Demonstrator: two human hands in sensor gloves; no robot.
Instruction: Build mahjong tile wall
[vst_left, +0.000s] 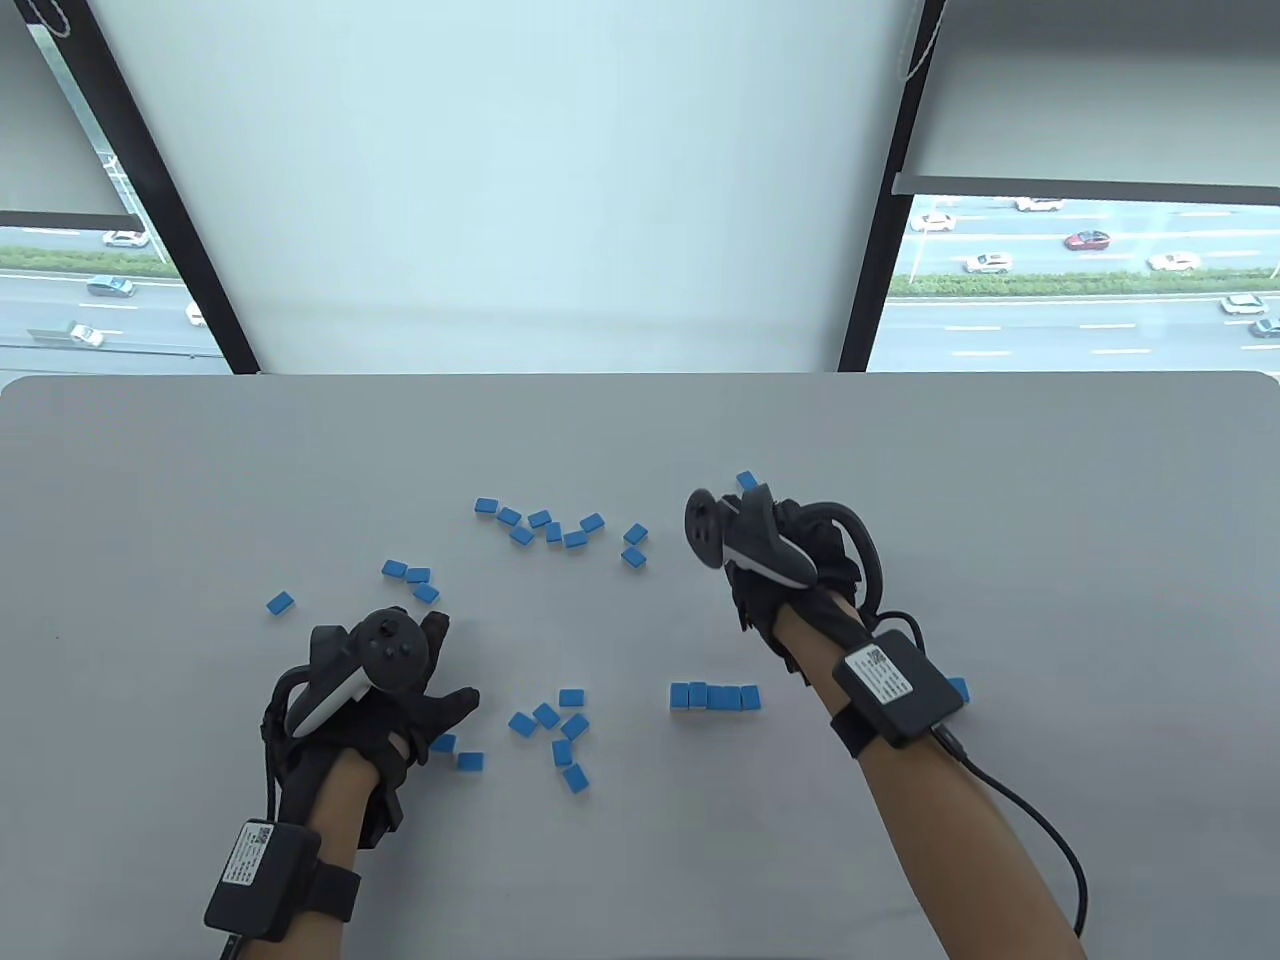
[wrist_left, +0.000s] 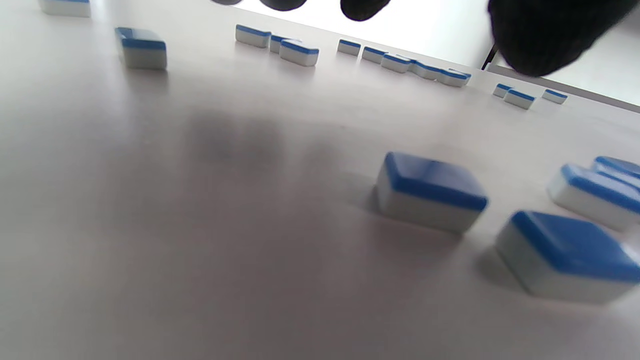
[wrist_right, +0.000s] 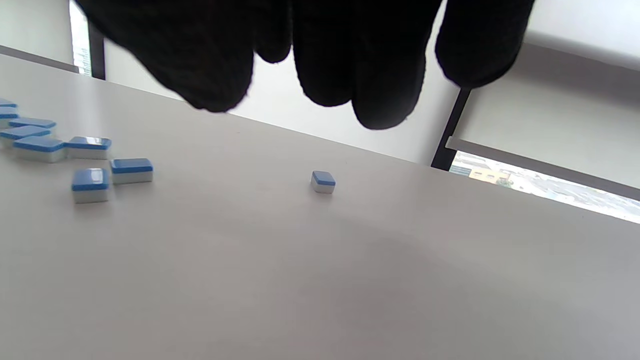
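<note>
Blue-backed mahjong tiles lie scattered on the grey table (vst_left: 160, 480). A short row of several tiles (vst_left: 713, 696) stands side by side at centre front. My left hand (vst_left: 440, 665) hovers with fingers spread and holds nothing; two loose tiles (vst_left: 457, 752) lie just right of it, and the nearer one shows in the left wrist view (wrist_left: 431, 190). My right hand (vst_left: 765, 530) is raised over the table beyond the row. Its fingers (wrist_right: 385, 75) hang free and empty. A single tile (vst_left: 746, 481) lies just past it, also in the right wrist view (wrist_right: 323, 181).
A loose cluster of tiles (vst_left: 556, 531) lies at mid table, another cluster (vst_left: 560, 735) between my hands, a few tiles (vst_left: 412, 578) ahead of my left hand, one tile (vst_left: 281, 603) at far left, and one (vst_left: 958, 688) by my right wrist. The table's far edge meets the window.
</note>
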